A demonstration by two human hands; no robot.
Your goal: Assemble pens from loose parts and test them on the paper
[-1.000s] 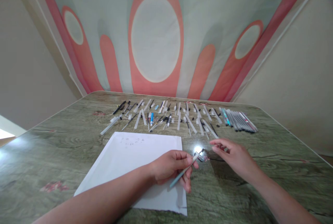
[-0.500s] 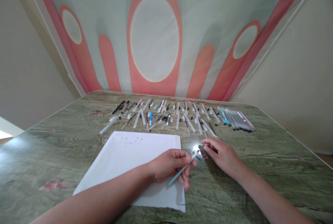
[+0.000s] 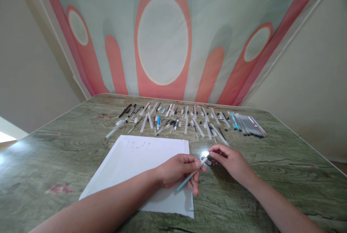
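Black pen [image 3: 124,111]: while it lies far left on the table [image 3: 29,164], slanted, it is apart from both hands.
White paper [image 3: 151,153]: near left; the left forearm hides part of it, and its small far marks are unreadable.
Blue pen [image 3: 158,122]: far, left of centre, among clear tubes [image 3: 186,125], slim rods and small dark pieces too crowded to count.
Left hand [image 3: 177,169]: gripping the pale pen between thumb and fingers, over the paper's right edge.
Pale pen [image 3: 185,182]: tilted, 1 end near left, the other far right; probably light, stiff and a little slippery, its slim tip the fragile part. Best hold: mid-barrel.
Right hand [image 3: 231,159]: fingertips drawn together at the pen's far end; I cannot tell whether they grip the tip or a small piece.
Table glare: beside those fingertips, blurring that end.
Grey pens [image 3: 248,126]: far right, side by side, count unclear.
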